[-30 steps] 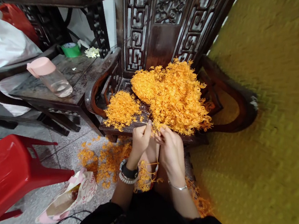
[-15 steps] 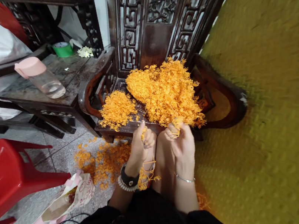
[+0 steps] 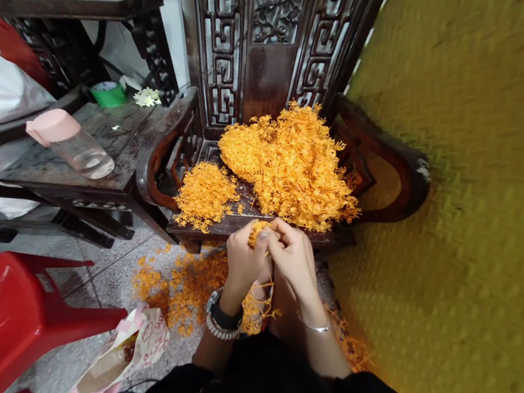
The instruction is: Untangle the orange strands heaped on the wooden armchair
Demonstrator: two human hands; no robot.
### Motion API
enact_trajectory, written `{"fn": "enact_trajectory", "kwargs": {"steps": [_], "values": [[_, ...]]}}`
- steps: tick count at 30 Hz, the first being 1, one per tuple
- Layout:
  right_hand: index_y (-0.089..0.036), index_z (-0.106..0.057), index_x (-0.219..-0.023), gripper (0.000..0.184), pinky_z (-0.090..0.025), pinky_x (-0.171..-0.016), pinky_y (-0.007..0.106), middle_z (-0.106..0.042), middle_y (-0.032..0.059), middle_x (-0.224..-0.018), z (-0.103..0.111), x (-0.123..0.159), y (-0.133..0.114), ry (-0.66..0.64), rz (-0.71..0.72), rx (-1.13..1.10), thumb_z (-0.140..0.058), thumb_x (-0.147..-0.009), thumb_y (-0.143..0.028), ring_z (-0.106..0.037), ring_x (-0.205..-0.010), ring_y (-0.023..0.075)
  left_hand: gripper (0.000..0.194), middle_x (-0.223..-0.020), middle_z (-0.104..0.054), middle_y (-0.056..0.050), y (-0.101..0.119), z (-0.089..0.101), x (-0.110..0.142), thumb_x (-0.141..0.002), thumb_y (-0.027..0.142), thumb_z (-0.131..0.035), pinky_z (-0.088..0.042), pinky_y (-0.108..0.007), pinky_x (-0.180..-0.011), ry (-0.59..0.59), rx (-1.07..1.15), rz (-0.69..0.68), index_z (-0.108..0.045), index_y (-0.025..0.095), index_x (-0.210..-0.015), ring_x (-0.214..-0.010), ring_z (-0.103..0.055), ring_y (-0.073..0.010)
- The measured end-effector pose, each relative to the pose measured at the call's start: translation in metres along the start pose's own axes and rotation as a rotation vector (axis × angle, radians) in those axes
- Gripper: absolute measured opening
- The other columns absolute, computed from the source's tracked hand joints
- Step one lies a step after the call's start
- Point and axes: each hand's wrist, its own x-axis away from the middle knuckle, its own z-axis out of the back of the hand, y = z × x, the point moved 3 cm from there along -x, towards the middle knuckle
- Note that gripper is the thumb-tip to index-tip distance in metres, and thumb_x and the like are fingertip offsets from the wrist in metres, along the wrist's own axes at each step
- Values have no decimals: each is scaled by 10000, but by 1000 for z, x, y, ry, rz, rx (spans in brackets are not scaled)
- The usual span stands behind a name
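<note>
My left hand point(image 3: 243, 261) and my right hand point(image 3: 294, 254) meet above my knees, just short of the chair's front edge. Left fingers close around a small orange plastic piece point(image 3: 257, 228). Thumb and fingers of the right hand pinch at the same orange bit; its exact shape is mostly hidden. Straight ahead on the chair seat rises a large heap of branching orange plastic pieces point(image 3: 298, 171). Left of it sits a smaller orange pile point(image 3: 205, 195). A loose orange sprig point(image 3: 256, 309) lies on my lap by the left wrist.
A dark carved wooden chair point(image 3: 268, 77) stands before me. On the side table are a pink-lidded bottle point(image 3: 72, 146) and green tape point(image 3: 109, 94). A red stool point(image 3: 9, 319), a paper bag point(image 3: 114, 363) and scattered orange bits point(image 3: 187, 286) occupy the floor. Yellow textured sheeting point(image 3: 463, 192) fills the right.
My right hand has moved left and joined my left hand, where both now touch over the orange piece. Half a second ago they were apart, each closed on orange bits.
</note>
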Motion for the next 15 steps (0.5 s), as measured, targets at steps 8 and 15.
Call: {"fn": "enact_trajectory", "kwargs": {"steps": [8, 15], "values": [[-193, -395, -572, 275, -167, -370, 177, -297, -83, -466, -20, 0, 6, -227, -310, -732, -620, -698, -288, -205, -400, 44, 502, -452, -413, 32, -18, -13, 0, -766, 595, -558, -311, -219, -412, 91, 648, 493, -413, 182, -521, -414, -389, -79], [-196, -329, -559, 324, -127, -320, 140, -182, -117, -442, -36, 0, 7, -392, -493, -1043, -639, -650, -229, -94, -362, 19, 446, -425, -378, 63, -24, -14, 9, -706, 561, -628, -225, -161, -329, 46, 971, 667, -447, 166, -607, -344, -318, -35]]}}
